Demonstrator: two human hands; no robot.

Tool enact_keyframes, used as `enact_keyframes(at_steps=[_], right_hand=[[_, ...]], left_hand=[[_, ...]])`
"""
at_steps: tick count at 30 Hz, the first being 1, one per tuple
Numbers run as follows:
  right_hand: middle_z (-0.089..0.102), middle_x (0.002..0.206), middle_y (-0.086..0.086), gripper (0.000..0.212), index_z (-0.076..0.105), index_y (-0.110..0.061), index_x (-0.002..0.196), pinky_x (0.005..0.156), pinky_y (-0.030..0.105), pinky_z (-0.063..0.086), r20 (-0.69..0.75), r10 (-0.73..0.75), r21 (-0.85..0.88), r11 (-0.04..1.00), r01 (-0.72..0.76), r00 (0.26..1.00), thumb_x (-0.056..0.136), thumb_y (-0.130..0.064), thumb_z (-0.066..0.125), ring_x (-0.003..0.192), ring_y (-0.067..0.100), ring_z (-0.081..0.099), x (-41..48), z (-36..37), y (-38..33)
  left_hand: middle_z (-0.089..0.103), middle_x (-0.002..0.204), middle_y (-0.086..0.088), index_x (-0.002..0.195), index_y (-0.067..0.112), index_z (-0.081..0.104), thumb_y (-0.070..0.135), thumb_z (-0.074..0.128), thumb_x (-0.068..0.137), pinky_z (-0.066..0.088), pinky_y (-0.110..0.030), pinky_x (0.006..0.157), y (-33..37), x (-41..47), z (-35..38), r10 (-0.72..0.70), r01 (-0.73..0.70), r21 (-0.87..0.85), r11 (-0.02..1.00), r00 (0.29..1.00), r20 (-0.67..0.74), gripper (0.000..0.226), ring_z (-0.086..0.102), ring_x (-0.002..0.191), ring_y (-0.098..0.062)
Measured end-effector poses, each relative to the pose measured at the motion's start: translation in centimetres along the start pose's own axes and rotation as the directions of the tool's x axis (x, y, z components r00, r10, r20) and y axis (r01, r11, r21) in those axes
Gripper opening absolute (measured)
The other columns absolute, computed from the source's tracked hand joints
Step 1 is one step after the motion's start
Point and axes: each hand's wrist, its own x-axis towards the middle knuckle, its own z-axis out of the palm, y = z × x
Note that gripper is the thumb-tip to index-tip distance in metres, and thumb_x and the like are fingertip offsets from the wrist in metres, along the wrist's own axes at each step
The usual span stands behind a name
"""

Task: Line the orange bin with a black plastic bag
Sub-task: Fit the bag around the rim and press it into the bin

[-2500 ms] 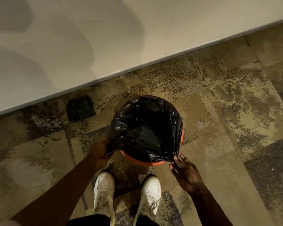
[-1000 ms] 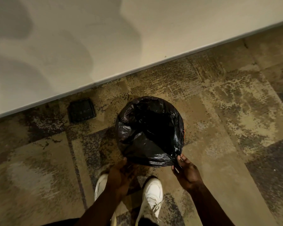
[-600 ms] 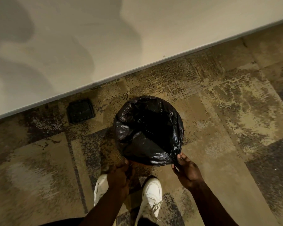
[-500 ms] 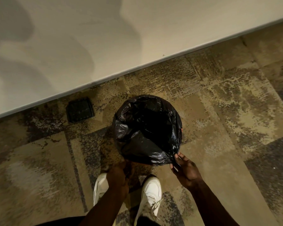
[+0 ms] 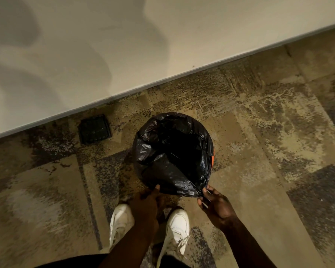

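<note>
A black plastic bag covers the orange bin on the carpet, folded down over the rim all round. Only a small orange strip of the bin shows at the right side. My left hand is at the near edge of the bag, thumb up against the plastic. My right hand pinches a gathered corner of the bag at the near right. The inside of the bag is dark and its bottom is hidden.
A pale wall with a grey baseboard runs diagonally behind the bin. A dark square floor plate lies left of the bin by the wall. My white shoes stand just in front of the bin on patterned carpet.
My left hand went from the bin's left side to its near edge. The bag now hides the near orange rim that showed before. My right hand has kept its pinch on the corner.
</note>
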Motion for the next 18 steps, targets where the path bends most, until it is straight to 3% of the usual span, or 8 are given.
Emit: enact_keyframes(at_steps=[2, 6, 11, 13, 16, 18], right_hand=[[0.07, 0.113, 0.005, 0.044, 0.066, -0.014, 0.113, 0.09, 0.035, 0.047, -0.003, 0.001, -0.014, 1.0, -0.001, 1.0, 0.073, -0.01, 0.082, 0.102, 0.02, 0.062, 0.0, 0.2, -0.2], [0.067, 0.094, 0.002, 0.021, 0.067, -0.015, 0.099, 0.09, 0.035, 0.048, -0.037, 0.012, 0.017, 1.0, -0.011, 0.999, 0.083, -0.005, 0.074, 0.088, 0.018, 0.061, 0.5, 0.1, 0.2], [0.067, 0.084, 0.001, 0.015, 0.066, -0.016, 0.091, 0.084, 0.036, 0.051, -0.056, 0.029, 0.08, 0.997, -0.025, 0.998, 0.083, -0.005, 0.071, 0.082, 0.019, 0.063, 0.8, 0.6, 0.2], [0.066, 0.084, 0.003, 0.011, 0.066, -0.015, 0.091, 0.083, 0.036, 0.05, -0.068, 0.023, 0.104, 0.994, -0.015, 0.997, 0.086, -0.006, 0.069, 0.082, 0.02, 0.061, 0.9, 0.7, 0.1], [0.066, 0.088, 0.004, 0.008, 0.065, -0.014, 0.094, 0.084, 0.035, 0.049, -0.066, 0.002, 0.152, 0.988, 0.009, 0.998, 0.089, -0.009, 0.065, 0.083, 0.02, 0.058, 1.2, 0.8, -0.2], [0.065, 0.089, 0.005, 0.007, 0.064, -0.014, 0.095, 0.085, 0.034, 0.048, -0.073, -0.009, 0.191, 0.981, 0.023, 0.997, 0.09, -0.009, 0.064, 0.083, 0.02, 0.057, 1.3, 0.9, -0.6]], left_hand=[[0.075, 0.08, -0.019, 0.096, -0.004, 0.071, 0.014, 0.082, 0.084, 0.053, -0.022, 0.042, 0.2, 0.1, 0.0, 0.023, -0.023, 0.023, 0.999, 1.0, -0.02, 0.024, 0.066, 0.05, -0.016], [0.074, 0.093, -0.027, 0.1, -0.01, 0.068, 0.008, 0.076, 0.089, 0.053, -0.02, 0.041, 0.2, 0.3, -0.2, 0.016, -0.013, 0.045, 0.999, 0.999, -0.051, 0.023, 0.07, 0.06, -0.022], [0.067, 0.081, -0.013, 0.101, -0.007, 0.063, 0.011, 0.068, 0.096, 0.047, -0.019, 0.039, 0.2, 0.0, -0.1, 0.016, -0.012, 0.091, 0.996, 0.999, -0.049, 0.019, 0.064, 0.048, -0.01], [0.067, 0.081, -0.012, 0.103, -0.004, 0.062, 0.009, 0.064, 0.099, 0.053, -0.028, 0.048, -0.1, -0.1, -0.1, -0.021, 0.025, 0.105, 0.994, 0.999, -0.035, 0.014, 0.065, 0.055, -0.017], [0.072, 0.097, -0.027, 0.097, -0.001, 0.067, 0.01, 0.063, 0.099, 0.056, -0.038, 0.064, -0.7, 0.2, -0.1, -0.03, 0.03, 0.129, 0.991, 1.0, -0.002, 0.012, 0.068, 0.075, -0.034], [0.072, 0.092, -0.026, 0.099, -0.005, 0.068, 0.007, 0.061, 0.099, 0.052, -0.037, 0.063, -1.0, 0.1, 0.0, -0.047, 0.042, 0.142, 0.989, 0.998, 0.029, 0.014, 0.065, 0.077, -0.032]])
